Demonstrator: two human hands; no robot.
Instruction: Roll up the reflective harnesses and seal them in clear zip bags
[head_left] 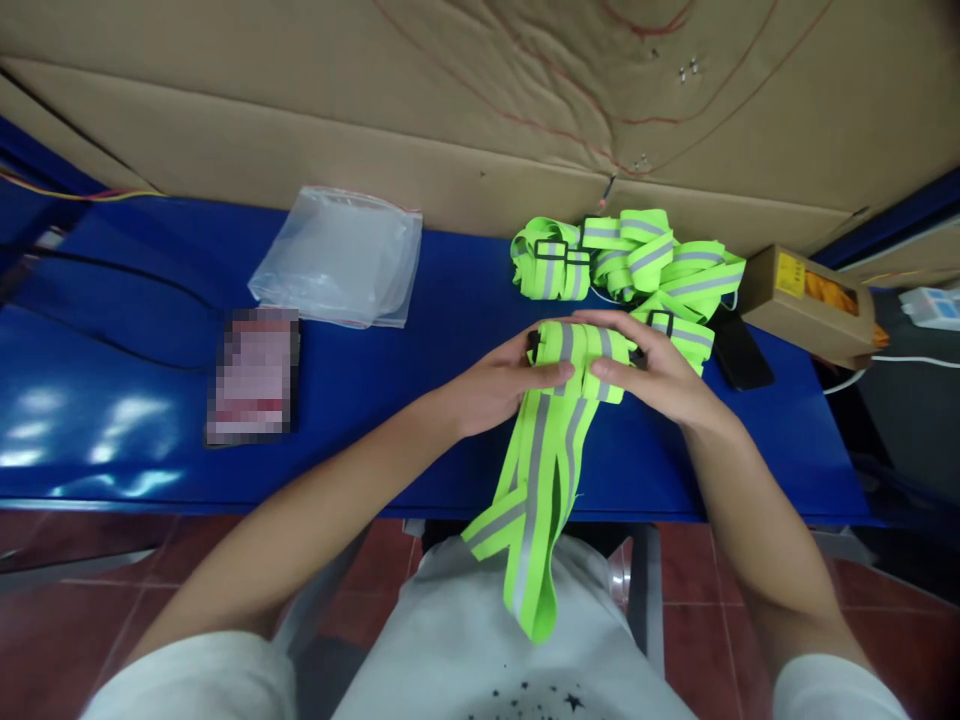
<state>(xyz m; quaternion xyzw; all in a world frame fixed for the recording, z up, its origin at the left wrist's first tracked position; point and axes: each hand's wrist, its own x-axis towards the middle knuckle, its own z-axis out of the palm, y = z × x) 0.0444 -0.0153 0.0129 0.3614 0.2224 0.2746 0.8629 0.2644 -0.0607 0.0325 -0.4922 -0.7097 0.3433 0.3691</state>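
Note:
Between my two hands is a folded reflective strap [536, 480], neon yellow-green with a silver stripe down its middle. My left hand [499, 385] grips the left side of the folded bundle, thumb pressed on its front. On the right side my right hand [656, 370] does the same, its thumb close to the other one. Loose loops and an end of the strap hang down past the table edge in front of my shirt. Black plastic shows at the bundle's left side. Behind my hands lies a pile of similar folded straps [637, 255], some with black buckles.
Clear plastic zip bags [341, 260] lie at the back left of the blue table [135, 350]. A blurred-out flat item [255, 375] is nearer the front. To the right are a black phone [742, 350] and a cardboard box [802, 300] with orange contents. A cardboard wall [375, 110] stands behind.

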